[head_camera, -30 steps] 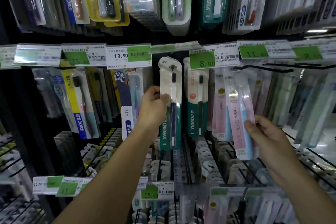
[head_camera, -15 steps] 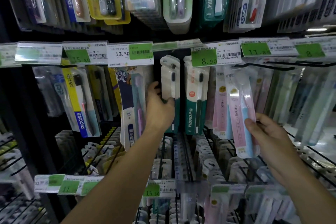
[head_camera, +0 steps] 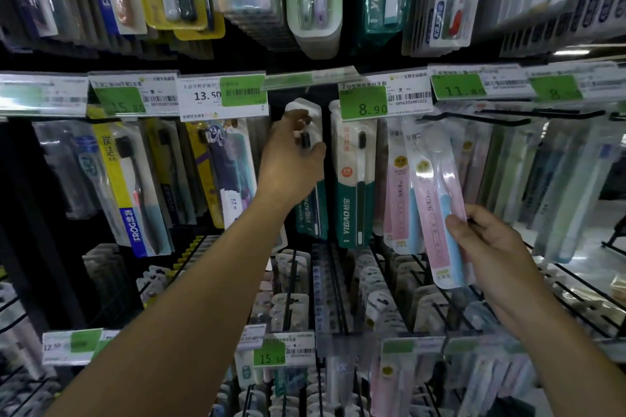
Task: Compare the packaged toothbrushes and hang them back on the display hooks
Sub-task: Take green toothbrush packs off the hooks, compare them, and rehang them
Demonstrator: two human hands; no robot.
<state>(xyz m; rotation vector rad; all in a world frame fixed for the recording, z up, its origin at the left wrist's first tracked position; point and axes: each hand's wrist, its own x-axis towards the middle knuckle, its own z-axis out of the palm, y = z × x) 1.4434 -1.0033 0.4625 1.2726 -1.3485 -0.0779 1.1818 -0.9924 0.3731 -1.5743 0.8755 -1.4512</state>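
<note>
Left hand [head_camera: 291,162] raised to middle row of display, fingers pinched on upper part of green-and-white YIBAO toothbrush pack [head_camera: 310,176], thumb across its clear blister; pack sits upright just left of matching YIBAO pack [head_camera: 355,186] hanging under 8.90 price tag [head_camera: 364,101]; whether its hole sits on hook, cannot tell

Right hand [head_camera: 491,247] lower and right, fingers clasped round bottom half of pink-and-blue toothbrush twin pack [head_camera: 437,193], tilted, top leaning left, in front of similar pink packs [head_camera: 398,186] on rack

Dim aisle, glare on blister packs, blurred, curved edges
</note>
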